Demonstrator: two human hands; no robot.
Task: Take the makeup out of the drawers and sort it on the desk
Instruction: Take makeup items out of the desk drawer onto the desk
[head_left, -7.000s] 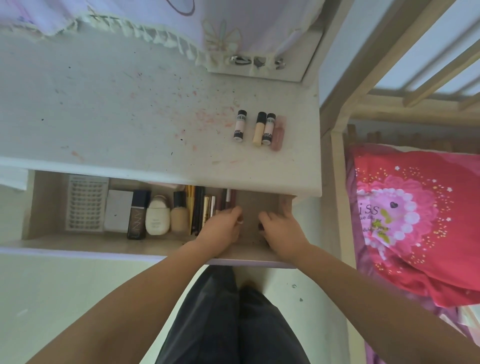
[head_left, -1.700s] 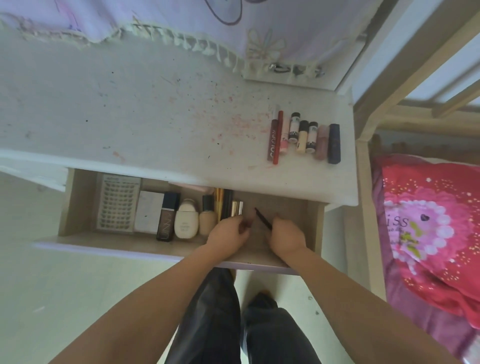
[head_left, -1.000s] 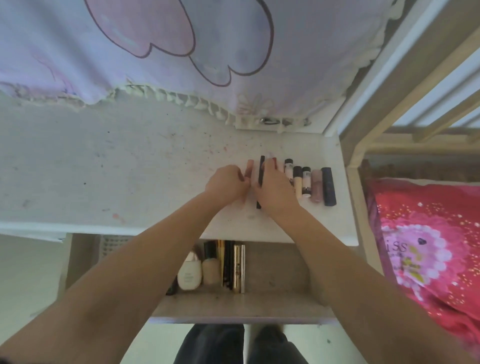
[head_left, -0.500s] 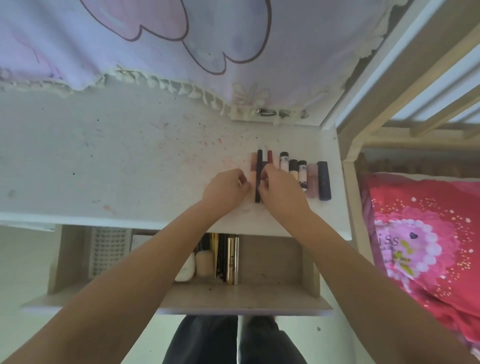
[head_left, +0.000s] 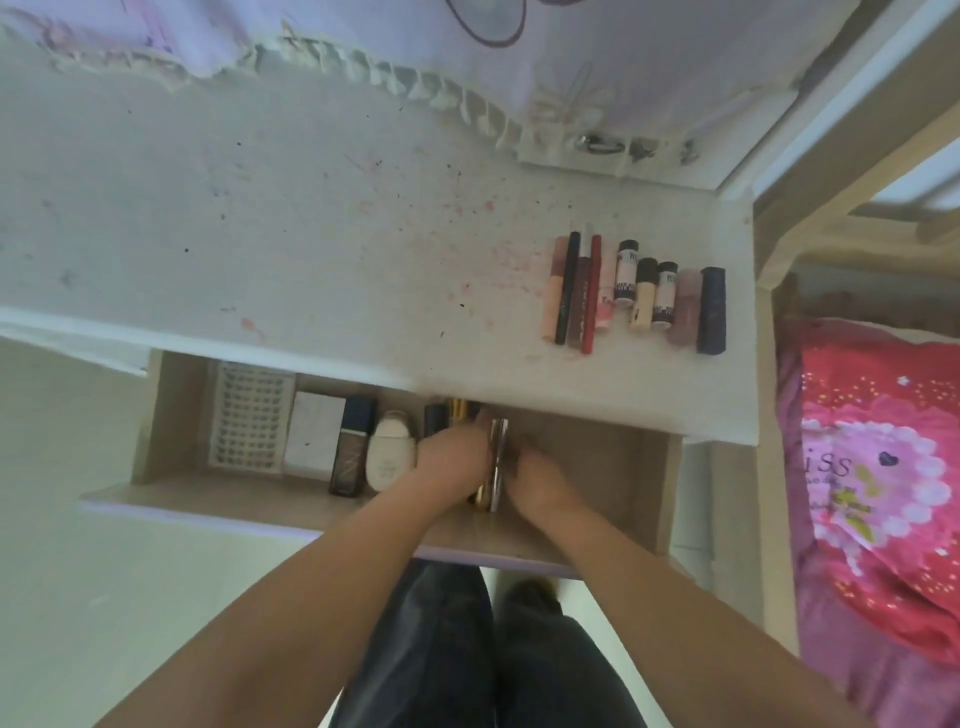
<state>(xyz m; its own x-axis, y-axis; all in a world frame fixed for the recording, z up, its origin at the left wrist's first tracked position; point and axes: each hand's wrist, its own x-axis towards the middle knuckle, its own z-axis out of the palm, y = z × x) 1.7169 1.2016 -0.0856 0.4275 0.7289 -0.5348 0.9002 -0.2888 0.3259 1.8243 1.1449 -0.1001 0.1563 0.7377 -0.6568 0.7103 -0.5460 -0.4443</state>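
Note:
The open drawer (head_left: 649, 488) sits under the stained white desk (head_left: 311, 234). My left hand (head_left: 452, 457) and my right hand (head_left: 535, 473) are both inside it, on either side of a few slim gold and silver tubes (head_left: 497, 467). Both hands touch the tubes, but blur hides the fingers' grip. Left of my hands stand a cream bottle (head_left: 390, 454), a dark foundation bottle (head_left: 353, 449), a white box (head_left: 314, 436) and a lash tray (head_left: 249, 421). A sorted row of makeup (head_left: 634, 296) lies on the desk's right side: pencils, small tubes and lipsticks side by side.
A lilac curtain (head_left: 571, 41) with a fringed hem hangs over the back of the desk. To the right are a wooden bed frame (head_left: 763, 415) and pink floral bedding (head_left: 883, 467). My legs stand below the drawer front.
Both hands left the row on the desk, where they set down a black pencil, and dropped back into the drawer onto the slim tubes. The view tilted down.

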